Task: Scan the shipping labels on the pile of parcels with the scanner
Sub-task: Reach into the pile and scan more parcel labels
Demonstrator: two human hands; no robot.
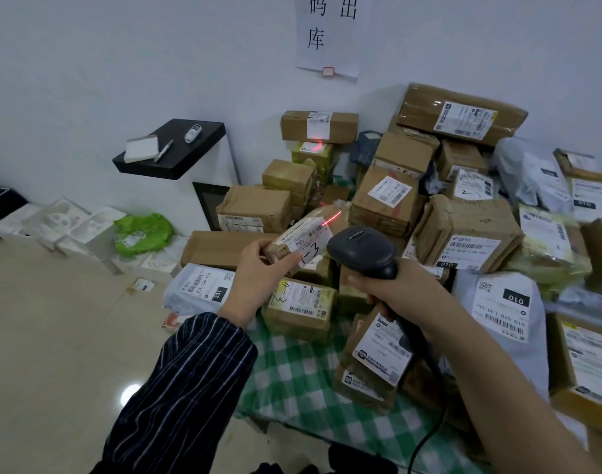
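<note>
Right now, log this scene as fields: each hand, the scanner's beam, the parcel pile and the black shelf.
left hand: holds small parcel, label up
right hand: grips scanner, aimed at that parcel
beam: red line across small parcel's far end
pile: labelled boxes and bags on green checked cloth
black shelf: pen, white pad, small white tube

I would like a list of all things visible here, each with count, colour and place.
small parcel: one, brown with white label, in left hand
scanner: one, black, in right hand
parcels: many, mostly brown, piled by wall
checked cloth: one, green and white, under parcels
shelf: one, black, on wall, left
paper sign: one, white, on wall
bag: one, green, on floor, left
left hand: one, grips small parcel
right hand: one, grips scanner
</note>
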